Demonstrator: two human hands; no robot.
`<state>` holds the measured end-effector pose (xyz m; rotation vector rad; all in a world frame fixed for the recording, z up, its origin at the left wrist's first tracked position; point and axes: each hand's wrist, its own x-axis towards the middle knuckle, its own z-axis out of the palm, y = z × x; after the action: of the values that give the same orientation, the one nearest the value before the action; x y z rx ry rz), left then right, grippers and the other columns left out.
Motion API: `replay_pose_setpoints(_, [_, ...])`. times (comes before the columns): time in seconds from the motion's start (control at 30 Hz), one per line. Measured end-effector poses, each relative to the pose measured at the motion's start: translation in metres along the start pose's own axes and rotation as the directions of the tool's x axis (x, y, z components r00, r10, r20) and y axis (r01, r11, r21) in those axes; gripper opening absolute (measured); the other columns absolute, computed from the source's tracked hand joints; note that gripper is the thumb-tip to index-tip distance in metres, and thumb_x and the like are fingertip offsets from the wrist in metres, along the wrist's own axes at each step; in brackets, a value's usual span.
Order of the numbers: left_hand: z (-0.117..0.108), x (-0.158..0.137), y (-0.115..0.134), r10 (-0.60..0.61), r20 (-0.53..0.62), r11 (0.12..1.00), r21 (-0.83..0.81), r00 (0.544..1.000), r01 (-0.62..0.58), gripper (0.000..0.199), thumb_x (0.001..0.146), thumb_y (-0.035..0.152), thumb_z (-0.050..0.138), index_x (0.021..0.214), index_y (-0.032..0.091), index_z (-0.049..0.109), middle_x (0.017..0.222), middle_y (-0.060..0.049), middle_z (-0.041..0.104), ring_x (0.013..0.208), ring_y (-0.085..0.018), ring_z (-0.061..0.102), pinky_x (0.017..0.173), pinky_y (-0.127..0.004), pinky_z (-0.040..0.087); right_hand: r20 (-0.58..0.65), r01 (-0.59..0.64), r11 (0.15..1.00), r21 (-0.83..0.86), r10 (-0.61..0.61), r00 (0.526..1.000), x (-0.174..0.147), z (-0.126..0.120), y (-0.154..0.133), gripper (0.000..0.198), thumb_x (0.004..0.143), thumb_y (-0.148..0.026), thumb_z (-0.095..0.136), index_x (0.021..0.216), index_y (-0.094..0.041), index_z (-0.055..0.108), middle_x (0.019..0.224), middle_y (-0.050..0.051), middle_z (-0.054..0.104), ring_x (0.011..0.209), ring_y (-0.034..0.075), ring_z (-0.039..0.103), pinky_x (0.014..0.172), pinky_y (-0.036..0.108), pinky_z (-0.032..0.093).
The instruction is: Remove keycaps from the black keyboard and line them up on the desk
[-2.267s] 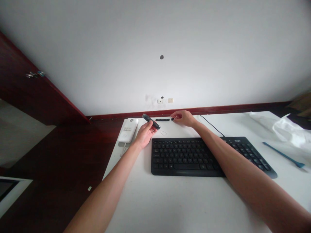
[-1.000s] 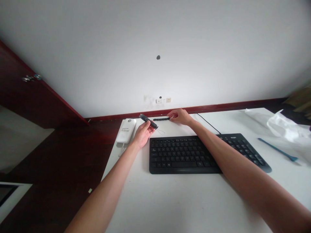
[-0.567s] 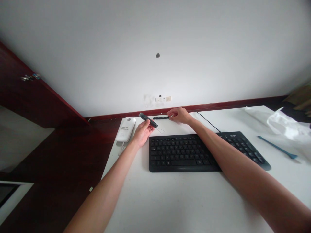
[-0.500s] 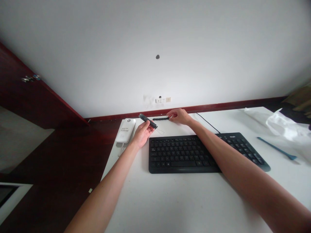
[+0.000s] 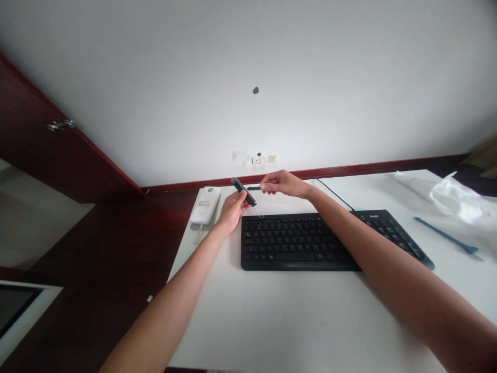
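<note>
Here, the black tool (image 5: 247, 196) juts aslant from the left hand (image 5: 233, 209).

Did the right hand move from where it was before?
Yes. Judged against the wall sockets, the right hand has shifted to the left, bringing its fingertips closer to the left hand.

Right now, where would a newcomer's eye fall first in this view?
Probably on the big black keyboard on the white table, the right forearm crossing above it. Next, near its far left corner, the left hand grips a slim dark object, with the right hand close to a row of small black pieces. A blue tool lies further right, by crumpled white plastic.
</note>
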<state>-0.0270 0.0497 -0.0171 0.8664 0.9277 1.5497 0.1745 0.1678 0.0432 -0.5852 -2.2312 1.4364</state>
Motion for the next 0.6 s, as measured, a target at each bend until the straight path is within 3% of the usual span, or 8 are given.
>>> replay_pose_setpoints(0.1, [0.004,-0.002,0.001,0.035,0.013,0.993,0.112,0.999,-0.036,0.047,0.08,0.06,0.077,0.084,0.015,0.067,0.082,-0.004,0.068,0.078,-0.014,0.062,0.077,-0.027,0.048,0.132,-0.023,0.997,0.073,0.013,0.991,0.0,0.019,-0.021,0.043,0.08,-0.056,0.078,0.093,-0.015,0.07,0.085,0.007,0.074,0.076,0.016,0.064,0.067,0.029,0.05])
replay_pose_setpoints(0.23, [0.009,-0.005,0.004,0.134,0.03,0.952,0.275,0.99,-0.137,0.047,0.083,0.062,0.073,0.091,0.016,0.067,0.083,-0.004,0.068,0.076,-0.015,0.062,0.075,-0.027,0.049,0.09,-0.046,0.99,0.131,0.034,0.995,0.005,0.039,-0.024,0.042,0.073,-0.049,0.086,0.087,-0.017,0.063,0.076,0.004,0.072,0.069,0.015,0.062,0.062,0.027,0.045])
replay_pose_setpoints(0.37, [0.009,-0.003,0.005,0.248,-0.011,0.893,0.39,0.969,-0.224,0.047,0.089,0.065,0.063,0.096,0.019,0.065,0.085,-0.003,0.067,0.073,-0.014,0.061,0.068,-0.025,0.048,0.071,-0.09,0.976,0.197,0.078,0.994,0.005,0.038,-0.026,0.046,0.068,-0.041,0.089,0.097,-0.017,0.062,0.077,0.004,0.075,0.072,0.016,0.065,0.064,0.027,0.044])
replay_pose_setpoints(0.47, [0.007,-0.002,0.005,0.271,0.002,0.822,0.52,0.963,-0.232,0.039,0.094,0.057,0.061,0.095,0.019,0.065,0.082,-0.003,0.067,0.071,-0.014,0.061,0.067,-0.025,0.047,-0.031,-0.037,0.977,0.21,0.045,0.999,-0.005,0.026,-0.034,0.046,0.073,-0.04,0.086,0.106,-0.016,0.065,0.077,0.002,0.073,0.071,0.015,0.062,0.064,0.028,0.043])
replay_pose_setpoints(0.6, [0.012,-0.009,0.007,0.307,0.199,0.604,0.715,0.931,-0.352,0.016,0.095,0.034,0.063,0.098,0.019,0.07,0.099,-0.005,0.072,0.083,-0.016,0.065,0.075,-0.028,0.05,-0.232,0.025,0.98,0.197,0.022,0.972,-0.038,0.011,-0.036,0.038,0.078,-0.044,0.081,0.102,-0.016,0.07,0.098,0.008,0.075,0.087,0.02,0.066,0.071,0.031,0.048])
